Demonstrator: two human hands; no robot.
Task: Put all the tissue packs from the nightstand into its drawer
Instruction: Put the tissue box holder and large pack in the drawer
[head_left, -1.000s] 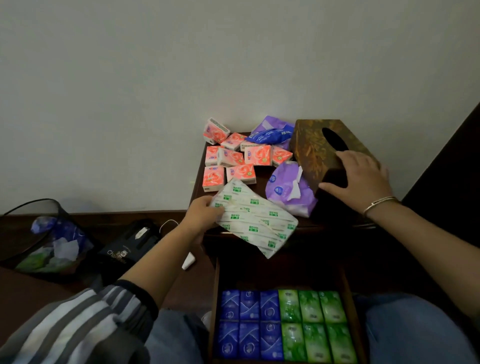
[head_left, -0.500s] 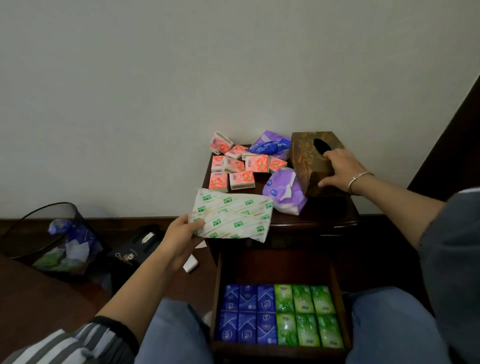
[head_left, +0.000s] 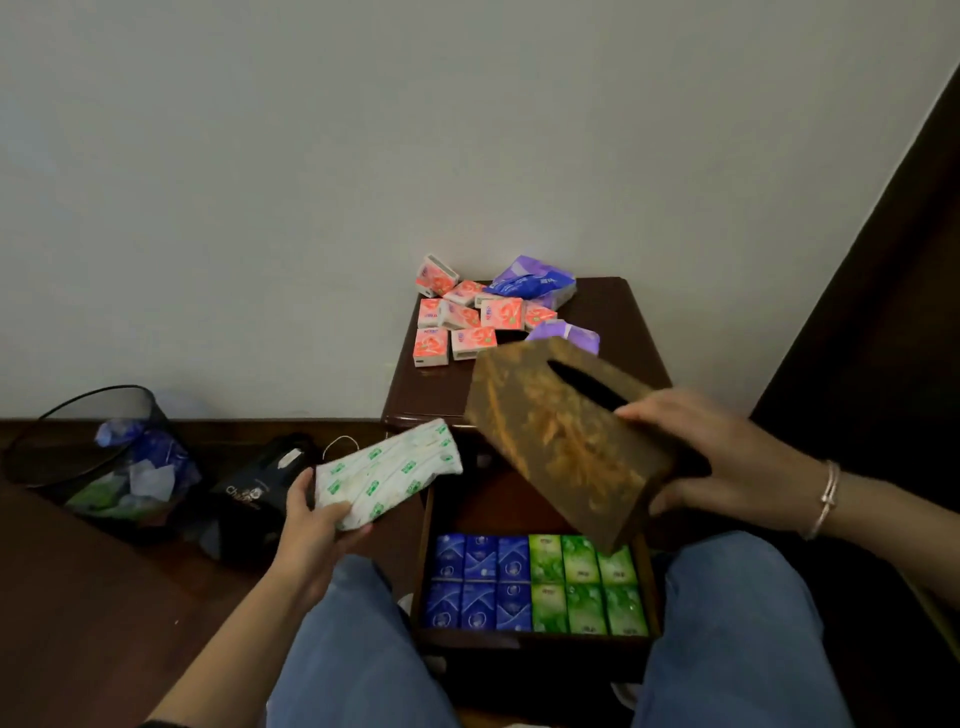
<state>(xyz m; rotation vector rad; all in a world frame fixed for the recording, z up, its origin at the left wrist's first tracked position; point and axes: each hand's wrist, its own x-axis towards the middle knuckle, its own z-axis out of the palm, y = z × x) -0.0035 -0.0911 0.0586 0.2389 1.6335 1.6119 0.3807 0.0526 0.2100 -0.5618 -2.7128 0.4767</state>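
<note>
The left hand (head_left: 311, 525) has fingers and thumb curled round one end of a soft white tissue pack (head_left: 389, 475) printed with green marks; the pack juts up and to the right in the air, left of the open drawer (head_left: 540, 642) and below the front edge of the nightstand (head_left: 623, 332). The right hand (head_left: 727, 467) grips the near end of a brown patterned tissue box (head_left: 566, 441), its fingers wrapped over that end beside the dark slot. The box is tilted, its low corner hanging over the right side of the drawer; whether it touches anything there cannot be told. In the drawer's front half lie small packs in two neat rows, blue packs (head_left: 480, 582) on the left and green packs (head_left: 587, 584) on the right, edge to edge. On the nightstand's back left corner sits a loose cluster of pink packs (head_left: 457, 322), with a purple and blue pack (head_left: 535, 280) behind them by the wall and another purple pack (head_left: 566, 332) partly hidden just behind the box. A bracelet (head_left: 828, 499) circles the right wrist. Knees in blue jeans (head_left: 358, 649) flank the drawer, and on the floor to the left stand a wire bin (head_left: 104, 457) holding crumpled wrappers and, near it, a black bag (head_left: 254, 488)
</note>
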